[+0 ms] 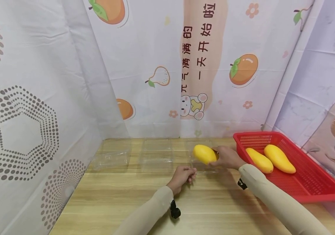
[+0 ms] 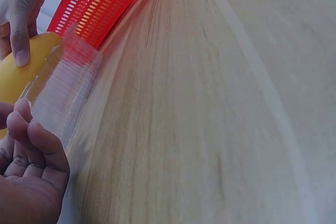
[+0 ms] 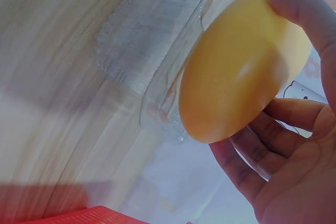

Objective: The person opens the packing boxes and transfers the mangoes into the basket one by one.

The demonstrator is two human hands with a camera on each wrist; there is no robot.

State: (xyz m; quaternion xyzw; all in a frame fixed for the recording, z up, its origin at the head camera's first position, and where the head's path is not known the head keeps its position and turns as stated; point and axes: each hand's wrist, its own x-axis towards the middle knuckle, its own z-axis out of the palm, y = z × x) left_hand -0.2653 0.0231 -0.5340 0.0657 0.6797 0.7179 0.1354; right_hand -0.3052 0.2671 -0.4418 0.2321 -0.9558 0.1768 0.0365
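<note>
My right hand grips a yellow mango above an open clear plastic clamshell box. In the right wrist view, its thumb lies along one side of the mango and the fingers along the other. At the box's near left corner is my left hand, with curled fingers; in the left wrist view the fingertips pinch the rim of the clear box. Two more mangoes, a left one and a right one, lie in the red basket.
Two other clear plastic boxes stand along the back of the wooden table: one in the middle and one at the left. Printed curtains hang behind and on both sides. The basket takes up the right side.
</note>
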